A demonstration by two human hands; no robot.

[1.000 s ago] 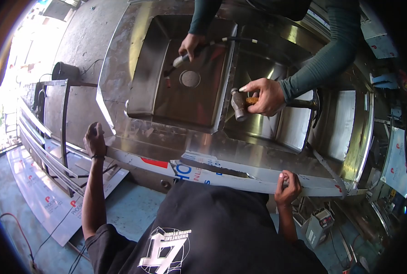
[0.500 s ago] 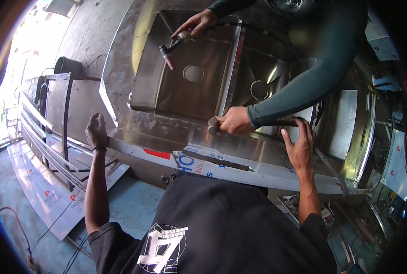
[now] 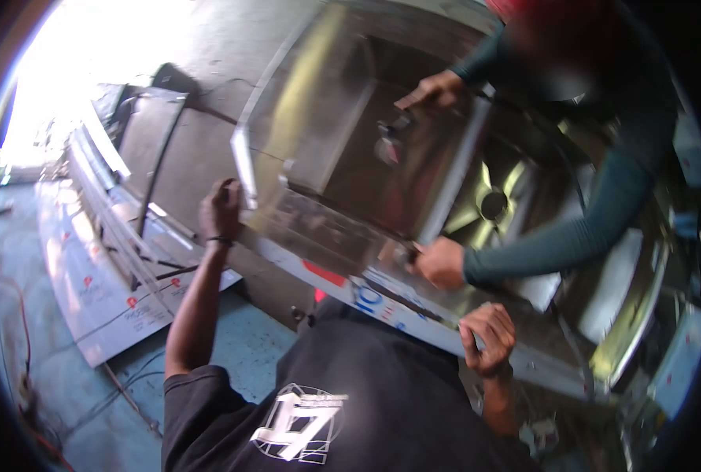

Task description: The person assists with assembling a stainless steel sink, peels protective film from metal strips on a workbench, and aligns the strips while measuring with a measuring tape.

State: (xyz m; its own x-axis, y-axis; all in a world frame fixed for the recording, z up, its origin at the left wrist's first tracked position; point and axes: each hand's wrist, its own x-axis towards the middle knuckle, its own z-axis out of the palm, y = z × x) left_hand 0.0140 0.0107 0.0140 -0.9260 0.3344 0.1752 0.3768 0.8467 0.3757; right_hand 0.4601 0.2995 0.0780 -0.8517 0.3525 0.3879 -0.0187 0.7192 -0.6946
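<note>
Beside the left corner of a stainless steel sink top point(image 3: 311, 228) is my left hand point(image 3: 221, 208), fingers folded in, apparently gripping its edge; the contact itself is blurred. My right hand point(image 3: 488, 338) hovers over the front edge, fingers curled in and nothing visible in them. Across the sink top, a co-worker's hand point(image 3: 441, 263) grips a hammer point(image 3: 404, 253), its handle mostly hidden. The co-worker's other hand point(image 3: 435, 90) is over the left basin point(image 3: 350, 149), at a torch-like tool point(image 3: 388, 145) with a pinkish tip, smeared by motion.
Printed protective film point(image 3: 382, 303) and a red strip point(image 3: 324, 273) cover the front edge. A second basin with a round drain hole point(image 3: 494, 205) lies to the right. On the left, a metal frame point(image 3: 162, 149) and long strips stand over film-covered sheet point(image 3: 122, 315) on the blue floor.
My right hand has come off the hammer handle, drawn back toward me and curled. The co-worker keeps the hammer. The whole view has turned and shifted; my left hand stays at the corner.
</note>
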